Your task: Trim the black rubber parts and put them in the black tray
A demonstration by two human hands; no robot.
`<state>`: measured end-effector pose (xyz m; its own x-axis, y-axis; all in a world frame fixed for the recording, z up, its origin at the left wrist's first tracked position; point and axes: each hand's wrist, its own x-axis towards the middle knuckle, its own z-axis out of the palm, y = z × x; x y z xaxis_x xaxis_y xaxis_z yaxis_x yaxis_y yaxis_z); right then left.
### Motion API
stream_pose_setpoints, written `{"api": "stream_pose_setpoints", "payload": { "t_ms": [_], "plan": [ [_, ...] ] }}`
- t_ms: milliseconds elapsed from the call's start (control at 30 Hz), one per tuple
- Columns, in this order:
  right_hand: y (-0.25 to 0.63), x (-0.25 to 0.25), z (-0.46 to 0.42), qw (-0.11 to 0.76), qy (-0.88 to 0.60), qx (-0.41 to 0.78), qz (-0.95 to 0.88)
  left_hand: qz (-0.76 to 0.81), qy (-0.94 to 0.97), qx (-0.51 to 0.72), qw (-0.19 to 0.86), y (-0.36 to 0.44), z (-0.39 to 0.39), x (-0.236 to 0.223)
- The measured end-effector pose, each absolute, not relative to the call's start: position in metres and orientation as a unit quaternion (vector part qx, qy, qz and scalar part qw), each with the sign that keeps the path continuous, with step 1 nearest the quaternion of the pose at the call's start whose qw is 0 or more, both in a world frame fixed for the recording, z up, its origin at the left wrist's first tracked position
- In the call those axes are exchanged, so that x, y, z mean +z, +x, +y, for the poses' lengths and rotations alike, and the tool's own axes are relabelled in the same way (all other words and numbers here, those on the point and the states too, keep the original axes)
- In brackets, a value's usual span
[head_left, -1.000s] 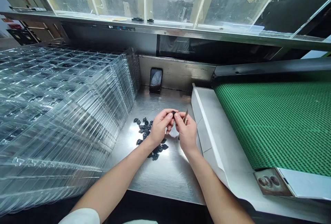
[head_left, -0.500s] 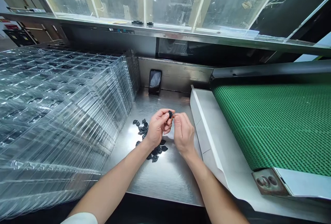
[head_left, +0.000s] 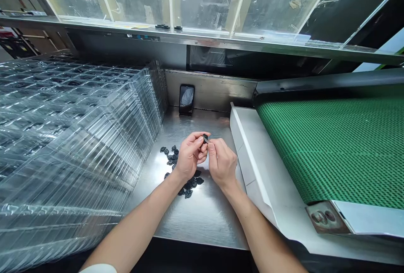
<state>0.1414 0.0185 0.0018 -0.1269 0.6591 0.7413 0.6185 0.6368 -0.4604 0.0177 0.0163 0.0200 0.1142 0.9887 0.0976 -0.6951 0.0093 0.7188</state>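
Note:
Above the steel bench (head_left: 202, 214), my left hand (head_left: 189, 157) pinches a small black rubber part (head_left: 205, 138) between thumb and fingers. My right hand (head_left: 221, 163) is closed beside it, its fingertips touching the same part. Whatever else the right hand holds is hidden behind its fingers. A scatter of several more black parts (head_left: 172, 157) lies on the bench under and left of my hands.
A big slanting stack of clear plastic blister trays (head_left: 72, 138) fills the left side. A green conveyor belt (head_left: 331, 147) with a white side guard (head_left: 252, 155) runs on the right. A dark phone (head_left: 186, 99) leans on the back wall.
My hands have drawn closer together around the black part. The thin blade seen in my right hand a second ago no longer shows. The view has shifted slightly.

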Motion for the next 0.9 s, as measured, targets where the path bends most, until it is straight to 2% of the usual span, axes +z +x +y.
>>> {"api": "stream_pose_setpoints", "payload": {
  "t_ms": [900],
  "plan": [
    [0.1401, -0.0002, 0.0182, 0.513, -0.419, 0.000, -0.749, 0.227, 0.327, 0.631, 0.666, 0.0174, 0.0153, 0.0195]
  ]
}}
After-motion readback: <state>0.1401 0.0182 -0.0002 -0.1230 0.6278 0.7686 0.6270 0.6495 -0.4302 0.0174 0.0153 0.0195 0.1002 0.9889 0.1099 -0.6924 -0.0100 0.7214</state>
